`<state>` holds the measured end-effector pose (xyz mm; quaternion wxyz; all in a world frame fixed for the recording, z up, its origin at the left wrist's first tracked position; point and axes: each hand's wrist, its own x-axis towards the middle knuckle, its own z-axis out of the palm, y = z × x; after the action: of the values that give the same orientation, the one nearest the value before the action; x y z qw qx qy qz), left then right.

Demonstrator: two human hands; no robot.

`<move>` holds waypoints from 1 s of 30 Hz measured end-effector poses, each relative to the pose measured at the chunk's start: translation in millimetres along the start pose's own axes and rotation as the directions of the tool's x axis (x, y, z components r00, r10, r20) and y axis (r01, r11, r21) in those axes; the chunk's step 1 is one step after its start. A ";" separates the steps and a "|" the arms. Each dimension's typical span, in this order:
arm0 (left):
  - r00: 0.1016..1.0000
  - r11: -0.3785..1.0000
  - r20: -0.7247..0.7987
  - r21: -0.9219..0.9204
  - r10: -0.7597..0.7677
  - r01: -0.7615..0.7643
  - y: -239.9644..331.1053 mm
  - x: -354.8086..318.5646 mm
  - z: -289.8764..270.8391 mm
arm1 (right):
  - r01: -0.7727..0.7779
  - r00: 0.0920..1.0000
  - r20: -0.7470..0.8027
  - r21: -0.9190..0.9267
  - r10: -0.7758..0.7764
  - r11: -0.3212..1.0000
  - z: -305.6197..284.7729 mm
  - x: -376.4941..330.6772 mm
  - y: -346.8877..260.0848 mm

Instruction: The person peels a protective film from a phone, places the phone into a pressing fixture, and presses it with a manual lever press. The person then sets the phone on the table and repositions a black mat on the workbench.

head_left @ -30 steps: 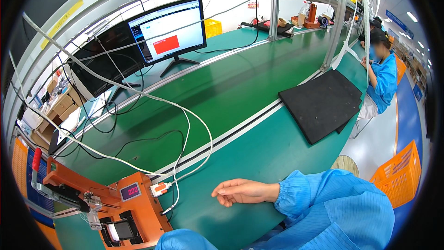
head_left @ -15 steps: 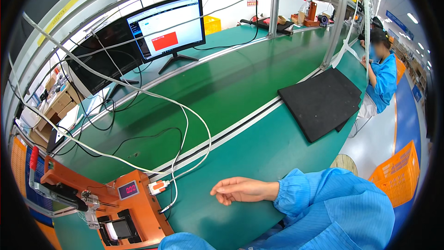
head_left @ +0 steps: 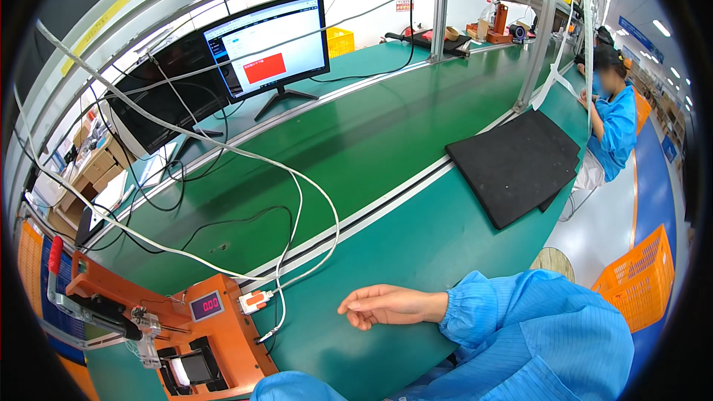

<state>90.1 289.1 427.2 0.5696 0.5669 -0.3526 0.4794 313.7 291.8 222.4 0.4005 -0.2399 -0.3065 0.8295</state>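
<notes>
My right hand [head_left: 386, 304] rests above the green bench top at the lower middle, palm turned inward. Its fingers are loosely curved and partly apart, and no object shows in them. A blue sleeve covers that arm. My left hand is out of view; only a bit of blue sleeve [head_left: 297, 388] shows at the bottom edge. To the left stands an orange press fixture [head_left: 241, 338] with a lever that has a red grip [head_left: 55, 255] and a lit digital display [head_left: 207, 305]. A small black-and-white piece [head_left: 194, 368] lies in its black holder.
White cables [head_left: 327, 200] loop across the bench to a connector [head_left: 256, 300] on the fixture. Behind are a lit monitor [head_left: 269, 44] and a dark screen [head_left: 167, 89]. Black flat pads [head_left: 512, 167] lie at right. Beyond them are an orange crate [head_left: 637, 278] and a seated person [head_left: 616, 130].
The blue sleeve at the bottom edge has shifted slightly to the left. My right hand stays in nearly the same place.
</notes>
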 end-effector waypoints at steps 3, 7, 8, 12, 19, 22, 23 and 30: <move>0.985 0.984 0.032 -0.057 0.172 -0.170 -20.4 9.0 -7.9 | -0.001 1.000 0.007 0.007 0.001 1.000 -1.0 0.7 0.9; 0.991 0.998 0.126 0.032 -0.053 0.049 -19.5 11.8 -16.4 | -0.004 1.000 -0.003 0.012 0.004 1.000 0.5 -0.3 -0.9; 0.955 0.990 0.262 0.040 -0.138 0.132 -21.1 15.9 -19.2 | -0.011 1.000 -0.016 0.020 0.011 1.000 1.4 -0.6 -1.4; 0.931 0.993 0.354 0.109 -0.085 0.049 -35.1 6.3 -19.3 | -0.009 1.000 -0.008 0.020 0.009 1.000 1.7 -0.7 -0.9; 0.911 0.990 0.388 0.085 -0.140 0.116 -26.1 15.3 -17.6 | -0.009 1.000 -0.010 0.018 0.009 1.000 2.3 -0.7 -1.1; 0.931 0.992 0.343 0.074 -0.125 0.106 -26.5 7.9 -10.5 | -0.009 1.000 -0.008 0.024 0.009 1.000 2.6 -0.7 -1.9; 0.966 0.995 0.248 0.078 -0.073 0.055 -29.2 0.6 -3.1 | -0.010 1.000 -0.010 0.028 0.011 1.000 2.5 -0.4 -2.5; 0.985 0.998 0.170 0.071 -0.010 -0.002 -27.7 -4.8 0.8 | -0.012 1.000 -0.012 0.034 0.012 0.999 0.0 0.9 -1.5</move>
<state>115.0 290.4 414.1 0.5181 0.6261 -0.3816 0.4404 314.0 293.3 223.3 0.4015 -0.2401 -0.2886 0.8354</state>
